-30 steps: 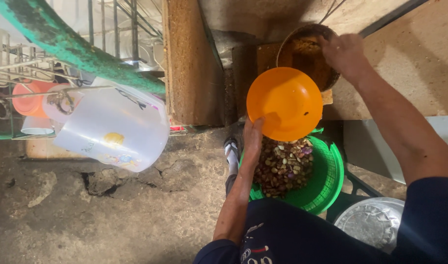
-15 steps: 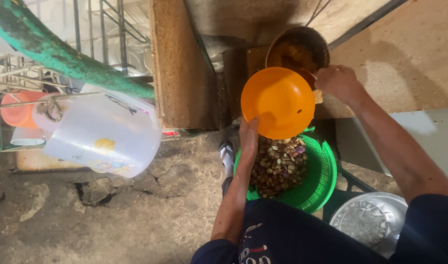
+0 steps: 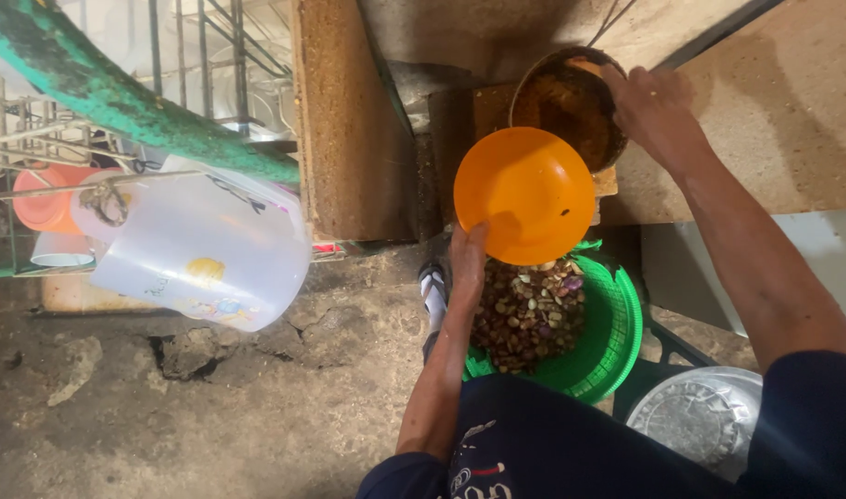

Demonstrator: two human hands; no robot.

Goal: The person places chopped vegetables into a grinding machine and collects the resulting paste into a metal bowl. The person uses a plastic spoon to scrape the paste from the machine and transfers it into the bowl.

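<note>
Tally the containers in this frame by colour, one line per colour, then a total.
Orange: 2, the orange bowl held by the left hand and an orange cup
Green: 1, green basket
Translucent white: 1, plastic jug
Dark metal: 1, pot under the right hand
Silver: 1, metal basin
Total: 6

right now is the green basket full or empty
Full, or nearly. The green basket is heaped with small brown, tan and purplish pieces up to about its rim. The orange bowl held above hides its far edge.
</note>
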